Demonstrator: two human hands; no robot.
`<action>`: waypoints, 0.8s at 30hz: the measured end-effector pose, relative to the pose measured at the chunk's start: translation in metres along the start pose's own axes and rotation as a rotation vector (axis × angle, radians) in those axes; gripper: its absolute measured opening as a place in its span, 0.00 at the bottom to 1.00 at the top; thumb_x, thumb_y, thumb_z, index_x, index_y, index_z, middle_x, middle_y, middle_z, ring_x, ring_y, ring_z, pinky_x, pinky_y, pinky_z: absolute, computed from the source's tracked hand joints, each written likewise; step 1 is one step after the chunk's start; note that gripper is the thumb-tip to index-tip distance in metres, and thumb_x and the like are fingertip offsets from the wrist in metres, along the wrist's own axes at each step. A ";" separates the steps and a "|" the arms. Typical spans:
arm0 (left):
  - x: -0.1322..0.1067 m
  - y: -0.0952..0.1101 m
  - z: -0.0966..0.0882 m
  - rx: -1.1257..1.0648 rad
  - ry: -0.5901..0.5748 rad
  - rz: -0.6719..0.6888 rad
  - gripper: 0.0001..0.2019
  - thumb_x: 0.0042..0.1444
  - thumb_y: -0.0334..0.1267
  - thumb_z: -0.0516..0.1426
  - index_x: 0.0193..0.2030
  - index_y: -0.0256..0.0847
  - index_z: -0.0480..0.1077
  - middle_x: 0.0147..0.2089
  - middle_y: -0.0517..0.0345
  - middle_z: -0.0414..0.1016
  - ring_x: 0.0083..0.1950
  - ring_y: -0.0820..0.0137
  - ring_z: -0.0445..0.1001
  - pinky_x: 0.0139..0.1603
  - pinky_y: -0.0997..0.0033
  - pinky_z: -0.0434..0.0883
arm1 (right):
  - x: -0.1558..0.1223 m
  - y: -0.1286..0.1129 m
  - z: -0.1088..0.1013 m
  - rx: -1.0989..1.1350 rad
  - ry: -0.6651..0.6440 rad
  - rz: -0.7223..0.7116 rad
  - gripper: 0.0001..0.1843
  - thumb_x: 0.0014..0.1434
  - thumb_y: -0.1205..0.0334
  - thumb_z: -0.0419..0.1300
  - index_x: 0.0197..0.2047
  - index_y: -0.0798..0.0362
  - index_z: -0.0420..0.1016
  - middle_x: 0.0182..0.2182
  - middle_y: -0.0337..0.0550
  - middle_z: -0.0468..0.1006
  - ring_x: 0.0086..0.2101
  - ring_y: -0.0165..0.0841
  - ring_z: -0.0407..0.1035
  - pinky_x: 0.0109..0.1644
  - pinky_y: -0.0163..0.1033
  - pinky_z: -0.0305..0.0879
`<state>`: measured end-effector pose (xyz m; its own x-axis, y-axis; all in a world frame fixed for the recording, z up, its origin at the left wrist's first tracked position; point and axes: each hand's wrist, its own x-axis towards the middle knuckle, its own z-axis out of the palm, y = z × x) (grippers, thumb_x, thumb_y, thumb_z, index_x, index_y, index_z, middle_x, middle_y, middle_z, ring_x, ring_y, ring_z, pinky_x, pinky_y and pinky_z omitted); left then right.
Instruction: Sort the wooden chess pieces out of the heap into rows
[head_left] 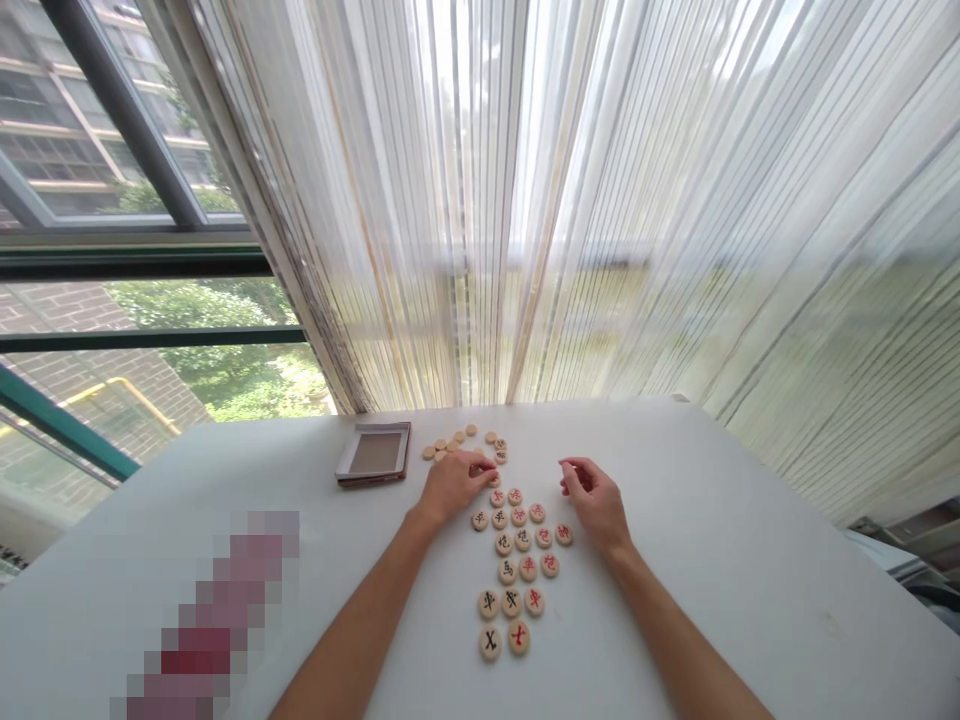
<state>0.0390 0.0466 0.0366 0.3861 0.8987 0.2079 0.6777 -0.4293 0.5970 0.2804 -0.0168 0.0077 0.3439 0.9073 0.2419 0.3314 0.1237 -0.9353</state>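
Round wooden chess discs (517,560) with red and black characters lie face up in short rows on the white table (735,560), between my forearms. A looser cluster of discs (465,445) lies further back. My left hand (454,485) rests at the near edge of that cluster, fingers curled with the tips on a disc. My right hand (596,500) hovers to the right of the rows, fingers bent inward in a loose pinch; whether it holds a disc is hidden.
A small flat box with a grey panel (373,453) lies left of the loose discs. Sheer striped curtains (600,200) hang behind the table's far edge, a window (112,250) at left. A blurred patch covers the table's near left.
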 end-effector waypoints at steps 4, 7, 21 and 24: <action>-0.002 0.004 -0.002 0.063 0.003 0.017 0.11 0.60 0.45 0.57 0.42 0.49 0.80 0.41 0.59 0.82 0.39 0.65 0.76 0.38 0.70 0.67 | -0.001 -0.001 0.000 0.000 0.005 -0.006 0.19 0.61 0.45 0.58 0.41 0.53 0.77 0.26 0.42 0.77 0.28 0.35 0.72 0.33 0.37 0.70; -0.003 0.007 -0.005 0.095 -0.009 0.035 0.11 0.61 0.45 0.57 0.43 0.49 0.80 0.41 0.59 0.82 0.39 0.65 0.76 0.37 0.71 0.66 | -0.001 -0.001 0.000 0.002 0.006 -0.010 0.19 0.61 0.45 0.58 0.41 0.53 0.77 0.26 0.42 0.77 0.27 0.35 0.73 0.33 0.37 0.70; -0.005 0.011 -0.008 0.178 -0.062 0.072 0.12 0.61 0.47 0.57 0.41 0.48 0.81 0.39 0.58 0.81 0.38 0.65 0.76 0.35 0.71 0.65 | -0.001 -0.001 0.001 0.002 0.006 -0.018 0.17 0.61 0.47 0.58 0.41 0.52 0.77 0.26 0.41 0.77 0.27 0.35 0.73 0.33 0.37 0.70; -0.005 0.012 -0.009 0.184 -0.068 0.075 0.11 0.62 0.46 0.57 0.41 0.49 0.81 0.38 0.58 0.81 0.38 0.65 0.76 0.35 0.71 0.64 | -0.001 0.000 0.001 0.004 0.004 -0.020 0.18 0.61 0.46 0.57 0.41 0.52 0.77 0.26 0.41 0.77 0.27 0.35 0.73 0.33 0.37 0.70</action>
<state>0.0395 0.0381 0.0494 0.4768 0.8582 0.1901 0.7459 -0.5095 0.4290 0.2792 -0.0173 0.0075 0.3414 0.9029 0.2613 0.3349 0.1429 -0.9313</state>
